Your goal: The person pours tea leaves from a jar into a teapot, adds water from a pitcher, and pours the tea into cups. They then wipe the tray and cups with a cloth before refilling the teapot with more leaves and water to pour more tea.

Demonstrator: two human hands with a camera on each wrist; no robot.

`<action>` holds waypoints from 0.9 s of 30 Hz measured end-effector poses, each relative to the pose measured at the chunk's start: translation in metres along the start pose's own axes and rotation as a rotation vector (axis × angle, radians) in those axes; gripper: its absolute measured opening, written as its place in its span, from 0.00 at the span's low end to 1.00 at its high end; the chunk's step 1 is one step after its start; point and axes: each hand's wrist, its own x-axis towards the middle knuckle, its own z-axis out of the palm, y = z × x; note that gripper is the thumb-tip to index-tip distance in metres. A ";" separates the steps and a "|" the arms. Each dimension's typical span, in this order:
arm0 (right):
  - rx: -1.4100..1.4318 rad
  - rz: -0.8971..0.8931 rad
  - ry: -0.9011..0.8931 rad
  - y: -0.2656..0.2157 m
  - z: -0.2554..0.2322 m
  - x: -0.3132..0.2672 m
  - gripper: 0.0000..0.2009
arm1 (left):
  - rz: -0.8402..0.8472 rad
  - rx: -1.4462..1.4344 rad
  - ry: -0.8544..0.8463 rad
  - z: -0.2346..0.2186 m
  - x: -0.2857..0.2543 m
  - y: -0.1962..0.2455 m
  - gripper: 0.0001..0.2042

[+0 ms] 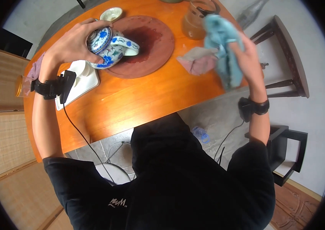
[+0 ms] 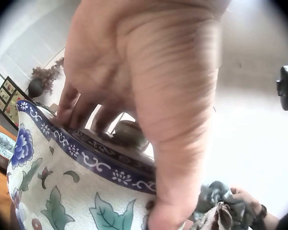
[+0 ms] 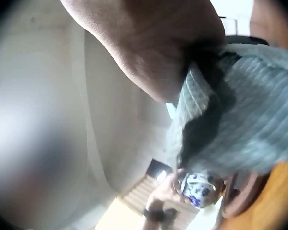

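My left hand [image 1: 68,42] spans the top of a blue-and-white floral teapot [image 1: 107,61], thumb on one side and fingers across the lid area. Up close in the left wrist view, the teapot [image 2: 77,182] shows a blue patterned rim and green leaves. It overlaps the left part of a round reddish-brown board [image 1: 158,57], which bears a dark wet patch. At the table's right side my right hand [image 1: 248,59] grips a bunched teal cloth [image 1: 225,50], blurred in the head view. The cloth [image 3: 249,110] hangs in folds below that hand. A pinkish-grey cloth [image 1: 199,63] lies beside it.
A clear glass jar [image 1: 194,25] stands behind the cloths, and a small bowl [image 1: 111,14] sits behind the board. Left of the board is a white tray [image 1: 88,86] with white cups. A wooden chair [image 1: 298,57] stands off the table's right edge.
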 end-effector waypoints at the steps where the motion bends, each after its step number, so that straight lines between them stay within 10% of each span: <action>1: 0.089 0.120 0.119 0.011 -0.012 -0.004 0.14 | 0.004 -0.003 0.004 0.002 0.001 -0.001 0.43; 5: 0.240 0.509 0.431 0.059 -0.052 -0.017 0.17 | 0.018 -0.019 -0.003 0.006 0.007 0.001 0.43; 9: 0.004 0.671 0.380 0.087 -0.076 -0.026 0.20 | 0.054 -0.060 -0.017 0.006 0.014 0.004 0.43; 13: -0.426 0.470 0.080 0.121 -0.093 -0.024 0.24 | 0.063 -0.026 0.021 0.005 0.014 0.006 0.43; 16: -0.963 0.280 0.393 0.093 -0.078 -0.024 0.23 | 0.057 -0.017 0.018 0.000 0.012 0.012 0.43; 20: -1.073 -0.160 0.337 0.028 -0.026 -0.041 0.20 | 0.064 0.000 0.032 -0.004 0.006 0.013 0.42; 27: -0.750 -0.195 -0.262 0.023 0.056 -0.040 0.14 | 0.050 -0.016 0.022 -0.006 0.006 0.024 0.41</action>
